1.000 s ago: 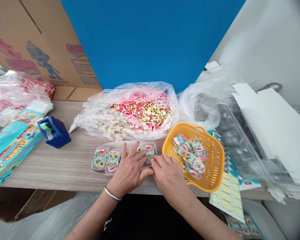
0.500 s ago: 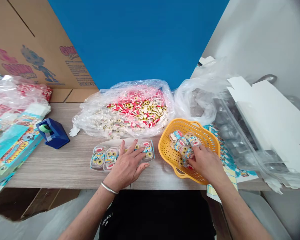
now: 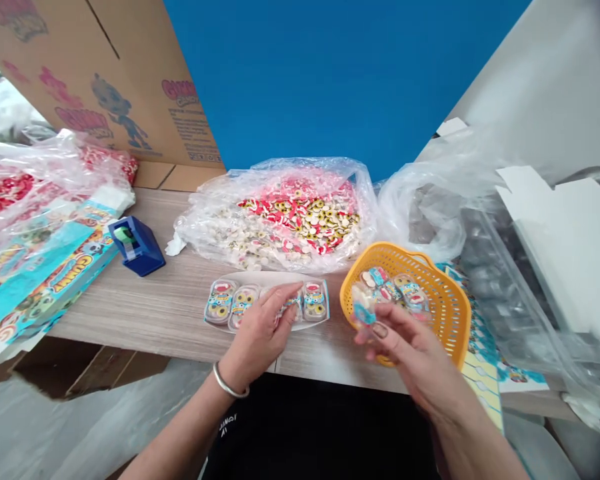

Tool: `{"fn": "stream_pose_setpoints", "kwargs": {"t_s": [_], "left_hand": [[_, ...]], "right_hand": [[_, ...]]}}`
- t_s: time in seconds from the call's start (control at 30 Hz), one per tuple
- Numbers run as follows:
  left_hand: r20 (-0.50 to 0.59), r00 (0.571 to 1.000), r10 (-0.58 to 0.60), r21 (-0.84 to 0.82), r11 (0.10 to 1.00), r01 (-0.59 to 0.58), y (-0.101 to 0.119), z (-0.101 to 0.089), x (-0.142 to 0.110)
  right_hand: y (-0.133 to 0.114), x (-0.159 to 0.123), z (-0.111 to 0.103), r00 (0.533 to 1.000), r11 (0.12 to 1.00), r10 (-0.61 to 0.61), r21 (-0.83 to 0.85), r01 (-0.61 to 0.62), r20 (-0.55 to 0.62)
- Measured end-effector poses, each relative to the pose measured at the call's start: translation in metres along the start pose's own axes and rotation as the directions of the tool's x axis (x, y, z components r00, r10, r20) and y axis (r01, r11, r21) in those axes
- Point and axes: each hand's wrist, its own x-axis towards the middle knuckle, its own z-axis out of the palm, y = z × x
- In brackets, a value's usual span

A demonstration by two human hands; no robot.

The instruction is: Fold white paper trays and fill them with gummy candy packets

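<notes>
My left hand (image 3: pixel 260 333) rests on a flat white tray (image 3: pixel 267 278) that carries a row of small candy packs (image 3: pixel 221 301), its fingers laid over the middle packs. My right hand (image 3: pixel 405 347) hovers in front of a yellow basket (image 3: pixel 450 313) and pinches one small clear candy pack (image 3: pixel 363 308) between thumb and fingers. Several more packs (image 3: pixel 403 285) lie in the basket. A silver bangle sits on my left wrist.
An opened plastic bag of loose red, white and yellow candies (image 3: pixel 290 220) lies behind the tray. A blue tape dispenser (image 3: pixel 135 245) and printed cartons (image 3: pixel 40 280) stand at left. Clear bags and plastic trays (image 3: pixel 505 280) with white card fill the right.
My right hand went from the tray into the basket, then lifted out toward me with one candy pack. My left hand stayed on the tray. The camera view shifted slightly left.
</notes>
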Motion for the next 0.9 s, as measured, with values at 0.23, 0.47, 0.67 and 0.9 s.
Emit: {"fn": "stream_pose_setpoints", "kwargs": {"t_s": [0.23,0.47,0.67,0.9], "left_hand": [[0.136,0.963,-0.232,-0.575,0.773,0.267,0.017,0.018,-0.012],[0.146,0.907,-0.395,-0.639,0.662,0.392,0.011,0.022,-0.013],[0.013,0.944,-0.33,-0.452,0.84,0.3,0.008,0.02,-0.012],[-0.103,0.995,0.018,0.269,0.963,0.01,0.007,0.014,-0.007]], "right_hand": [[0.017,0.012,0.059,0.969,0.907,0.137,0.367,-0.205,0.203],[0.032,0.015,0.063,0.919,0.804,0.139,0.499,-0.323,0.37],[0.034,0.012,0.066,0.995,0.997,0.046,0.057,-0.051,0.092],[0.015,0.022,0.091,0.918,0.197,-0.397,-0.976,0.095,0.009]]}}
